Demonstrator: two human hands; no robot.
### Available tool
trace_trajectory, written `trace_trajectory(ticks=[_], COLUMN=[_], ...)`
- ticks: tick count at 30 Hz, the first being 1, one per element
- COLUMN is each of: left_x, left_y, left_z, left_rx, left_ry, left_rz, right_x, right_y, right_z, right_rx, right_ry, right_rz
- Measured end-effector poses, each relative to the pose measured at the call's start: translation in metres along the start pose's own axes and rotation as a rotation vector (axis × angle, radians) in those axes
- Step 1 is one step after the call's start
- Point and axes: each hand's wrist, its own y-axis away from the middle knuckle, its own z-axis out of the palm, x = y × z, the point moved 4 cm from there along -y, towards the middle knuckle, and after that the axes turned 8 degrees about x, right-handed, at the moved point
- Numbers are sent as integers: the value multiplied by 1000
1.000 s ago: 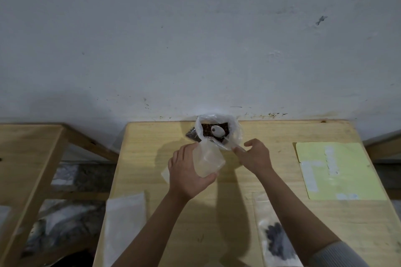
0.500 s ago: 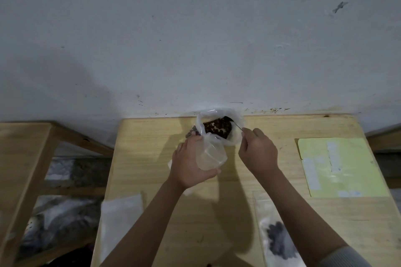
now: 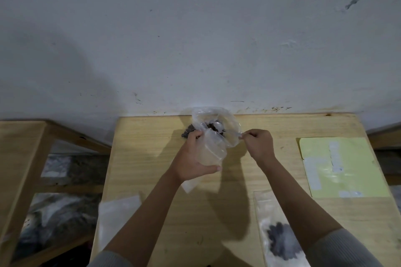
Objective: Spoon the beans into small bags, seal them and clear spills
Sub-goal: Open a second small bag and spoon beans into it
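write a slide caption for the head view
Left hand holds small bag open; right hand lifts spoon from bean bag.

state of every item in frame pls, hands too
Big bean bag: open, against the wall.
Spoon: bowl over the beans, right hand pinches handle.
Small bag: open, no beans visible, gripped by left hand.
Filled bag: flat, beans inside.
Spare bag: flat, empty.

I see the large clear bag (image 3: 230,123) of dark beans (image 3: 213,126) open; small clear bag (image 3: 211,150) held open beside it; spoon (image 3: 218,125) over the beans.
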Motion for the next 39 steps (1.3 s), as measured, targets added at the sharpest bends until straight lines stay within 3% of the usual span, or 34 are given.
trace_trajectory(ticks=[9, 16, 19, 25, 34, 39], left_x=[-10, -13, -16, -22, -24, -16], left_y=[1, 4, 7, 8, 6, 11], left_z=[-2, -1, 3, 2, -1, -7], left_rx=[8, -17, -38, -28, 13, 89], left_ry=[8, 5, 10, -14, -50, -115], left_rz=[-3, -12, -19, -22, -6, 27], right_x=[-8, -22, -21, -10, 1, 5], right_y=[-19, 3, 13, 8, 8, 10], right_z=[-25, 14, 34, 37, -4, -28], right_rx=[17, -51, -80, -106, -28, 2], right_ry=[187, 223, 147, -107, -233, -272], right_rz=[-157, -246, -171, 159, 257, 216])
